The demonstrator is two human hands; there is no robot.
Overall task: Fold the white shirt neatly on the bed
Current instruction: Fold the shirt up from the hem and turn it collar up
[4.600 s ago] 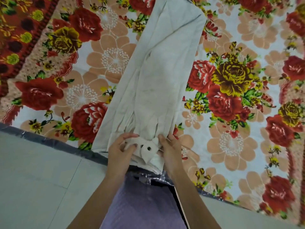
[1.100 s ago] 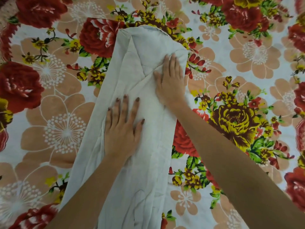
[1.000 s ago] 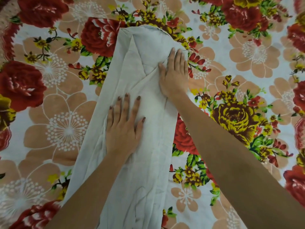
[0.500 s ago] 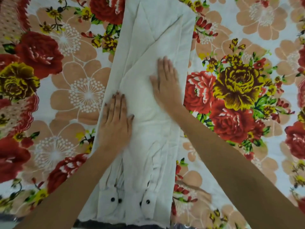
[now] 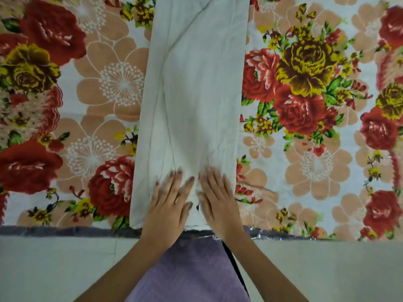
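Both hands have slid down from the middle of the white shirt [image 5: 194, 88] to its near end by the edge of the bed [image 5: 305, 149]. Left hand [image 5: 169, 207] and right hand [image 5: 218, 200] lie side by side, palms down, fingers straight and slightly spread, pressing the cloth flat and gripping nothing. Folded into a long narrow strip, the shirt runs away from the person across the floral bedsheet [image 5: 98, 83].

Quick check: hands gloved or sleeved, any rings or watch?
Neither. The left hand and right hand are bare, forearms uncovered to the frame edge, no rings or watch visible. The left hand's fingernails carry dark polish. A lilac woven garment shows below.
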